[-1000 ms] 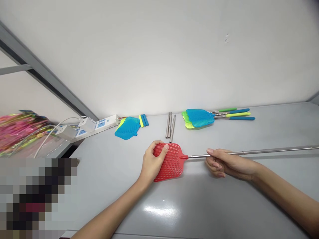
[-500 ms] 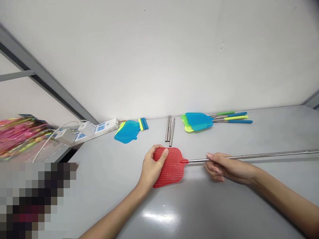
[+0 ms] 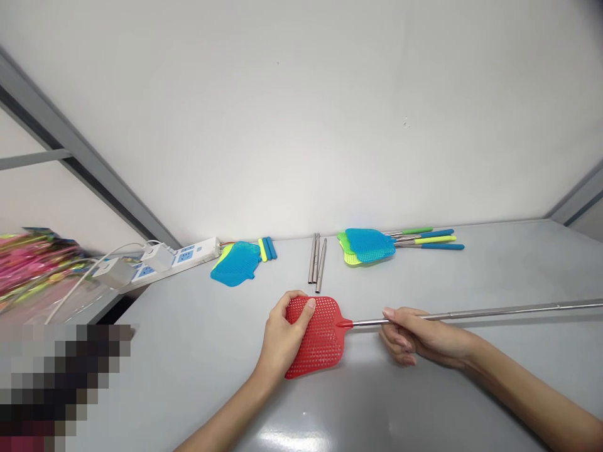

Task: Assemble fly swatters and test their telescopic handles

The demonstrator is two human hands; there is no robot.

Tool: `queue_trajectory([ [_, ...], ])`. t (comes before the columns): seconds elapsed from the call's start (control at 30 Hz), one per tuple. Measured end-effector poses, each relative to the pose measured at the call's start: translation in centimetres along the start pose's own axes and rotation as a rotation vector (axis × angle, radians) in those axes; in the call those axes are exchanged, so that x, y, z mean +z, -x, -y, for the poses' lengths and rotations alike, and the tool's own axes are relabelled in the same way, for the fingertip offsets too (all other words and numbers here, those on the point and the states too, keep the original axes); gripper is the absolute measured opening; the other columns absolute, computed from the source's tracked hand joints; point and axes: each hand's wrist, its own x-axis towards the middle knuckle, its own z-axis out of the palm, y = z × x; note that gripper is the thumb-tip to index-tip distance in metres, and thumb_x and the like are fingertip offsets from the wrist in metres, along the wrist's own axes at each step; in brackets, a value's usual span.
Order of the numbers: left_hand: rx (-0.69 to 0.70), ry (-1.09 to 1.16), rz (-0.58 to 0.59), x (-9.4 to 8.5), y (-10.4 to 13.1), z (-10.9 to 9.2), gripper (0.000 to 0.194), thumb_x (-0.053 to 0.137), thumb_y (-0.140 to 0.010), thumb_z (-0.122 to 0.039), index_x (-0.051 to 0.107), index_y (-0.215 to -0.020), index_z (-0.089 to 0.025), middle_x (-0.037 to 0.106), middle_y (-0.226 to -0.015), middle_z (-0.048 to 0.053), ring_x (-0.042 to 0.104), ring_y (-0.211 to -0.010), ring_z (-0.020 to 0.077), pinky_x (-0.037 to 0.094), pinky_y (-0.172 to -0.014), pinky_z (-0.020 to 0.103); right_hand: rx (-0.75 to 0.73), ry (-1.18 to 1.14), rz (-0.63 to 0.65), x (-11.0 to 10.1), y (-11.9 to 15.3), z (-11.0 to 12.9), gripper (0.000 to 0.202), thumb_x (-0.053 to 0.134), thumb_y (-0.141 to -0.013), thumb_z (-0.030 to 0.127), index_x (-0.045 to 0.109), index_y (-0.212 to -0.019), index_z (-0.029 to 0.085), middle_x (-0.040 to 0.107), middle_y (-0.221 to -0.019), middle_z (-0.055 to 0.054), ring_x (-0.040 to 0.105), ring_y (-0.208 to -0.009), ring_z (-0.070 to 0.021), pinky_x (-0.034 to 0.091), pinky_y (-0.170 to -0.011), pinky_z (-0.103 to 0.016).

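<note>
A red fly swatter (image 3: 320, 342) with a perforated head lies across the middle, its long metal telescopic rod stretched out past the right edge of the view. My left hand (image 3: 283, 333) grips the head at its left side, thumb on top and fingers underneath. Around the rod, just right of the head's neck, my right hand (image 3: 414, 333) is closed, with the thumb along the top. The rod's far end is out of view.
Behind lie loose blue and yellow swatter heads (image 3: 235, 263), short coloured grips (image 3: 266, 248), several metal rods (image 3: 316, 260) and a pile of swatters (image 3: 370, 245). A power strip (image 3: 195, 251) with chargers stands left, near colourful wrapped goods (image 3: 40, 263). A wall (image 3: 292, 125) closes the back.
The whole scene sits slightly lower and further left as the camera view shifts. Both hands keep the same hold on the red fly swatter.
</note>
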Motion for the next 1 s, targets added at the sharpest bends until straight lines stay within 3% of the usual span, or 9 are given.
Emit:
queue_trajectory([
  [0.77,0.02,0.049,-0.066,0.66,0.95,0.02,0.029,0.052,-0.074,-0.045,0.053,-0.088,-0.02,0.061,-0.084,0.002,0.057,-0.075,0.0172,0.044,-0.069,0.027,-0.011,-0.025,-0.037,0.21,-0.29,-0.87,0.049,0.025,-0.088,0.048,0.036,-0.052,0.016,0.036,-0.049,0.004,0.041,-0.043,-0.0092,0.03,-0.051,-0.025],
  [1.0,0.045,0.103,-0.033,0.32,0.5,-0.33,0.027,0.054,-0.073,-0.043,0.055,-0.085,-0.019,0.062,-0.082,0.001,0.058,-0.075,0.0169,0.044,-0.07,0.027,0.007,0.041,-0.065,0.17,-0.21,-0.36,0.049,0.026,-0.088,0.047,0.037,-0.052,0.016,0.035,-0.049,0.003,0.041,-0.045,-0.0096,0.03,-0.054,-0.026],
])
